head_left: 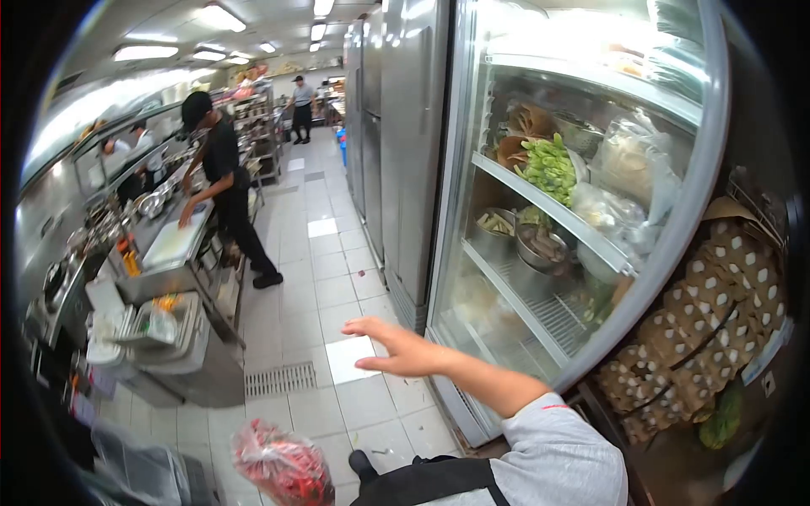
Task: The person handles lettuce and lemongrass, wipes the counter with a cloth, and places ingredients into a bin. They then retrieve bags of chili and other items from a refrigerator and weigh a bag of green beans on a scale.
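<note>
My right hand (392, 347) reaches out over the tiled floor, beside the glass-doored fridge (599, 76). Its thumb and fingers are apart, and nothing is in it. At the bottom of the view is a clear plastic bag (283, 462) of red pieces that look like chillies. What holds the bag up, if anything, is hidden, and my left hand does not show. Behind the fridge glass, the shelves carry green vegetables (548, 170), bagged food (633, 160) and a metal bowl (542, 249).
On the left, a co-worker (221, 160) in dark clothes leans over a white cutting board (173, 243) on the steel counter. Egg trays (700, 304) stack up right of the fridge. A floor drain (280, 379) lies ahead, and another person (301, 105) stands far down the aisle.
</note>
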Demonstrator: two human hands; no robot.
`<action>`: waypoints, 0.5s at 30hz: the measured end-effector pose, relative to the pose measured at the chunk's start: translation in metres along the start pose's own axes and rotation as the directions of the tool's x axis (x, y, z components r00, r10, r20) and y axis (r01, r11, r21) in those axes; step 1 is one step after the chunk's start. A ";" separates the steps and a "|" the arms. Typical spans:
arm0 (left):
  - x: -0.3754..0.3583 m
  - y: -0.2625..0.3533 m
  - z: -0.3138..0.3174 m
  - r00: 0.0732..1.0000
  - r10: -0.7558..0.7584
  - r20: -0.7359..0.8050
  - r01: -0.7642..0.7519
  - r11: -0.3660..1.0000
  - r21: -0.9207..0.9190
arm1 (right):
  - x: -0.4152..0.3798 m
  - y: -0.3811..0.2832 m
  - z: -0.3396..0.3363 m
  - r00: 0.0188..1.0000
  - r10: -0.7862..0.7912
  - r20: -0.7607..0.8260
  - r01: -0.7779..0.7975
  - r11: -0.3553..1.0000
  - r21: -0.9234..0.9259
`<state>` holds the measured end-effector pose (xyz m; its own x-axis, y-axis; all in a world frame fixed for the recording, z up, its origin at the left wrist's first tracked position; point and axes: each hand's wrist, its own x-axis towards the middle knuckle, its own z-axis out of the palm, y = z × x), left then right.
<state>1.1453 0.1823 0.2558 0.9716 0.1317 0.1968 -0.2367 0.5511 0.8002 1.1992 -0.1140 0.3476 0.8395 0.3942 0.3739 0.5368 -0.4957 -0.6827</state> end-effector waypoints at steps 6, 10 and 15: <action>0.153 -0.024 -0.007 0.995 0.001 0.103 -0.045 0.904 0.425 | 0.061 0.130 -0.079 0.941 0.295 -0.167 -0.331 0.904 -0.272; 0.259 -0.066 0.022 0.988 -0.152 0.021 0.147 0.979 0.142 | 0.082 0.193 -0.128 0.879 0.313 -0.360 -0.463 0.739 -0.489; 0.354 -0.124 0.050 0.961 -0.269 0.065 0.265 0.962 0.059 | 0.103 0.243 -0.186 0.851 0.140 -0.505 -0.516 0.393 -0.761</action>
<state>1.5185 0.1192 0.2547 0.9971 -0.0748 0.0107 0.0296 0.5165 0.8558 1.4321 -0.3377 0.3372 0.8325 -0.1250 0.5398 -0.1588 -0.9872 0.0163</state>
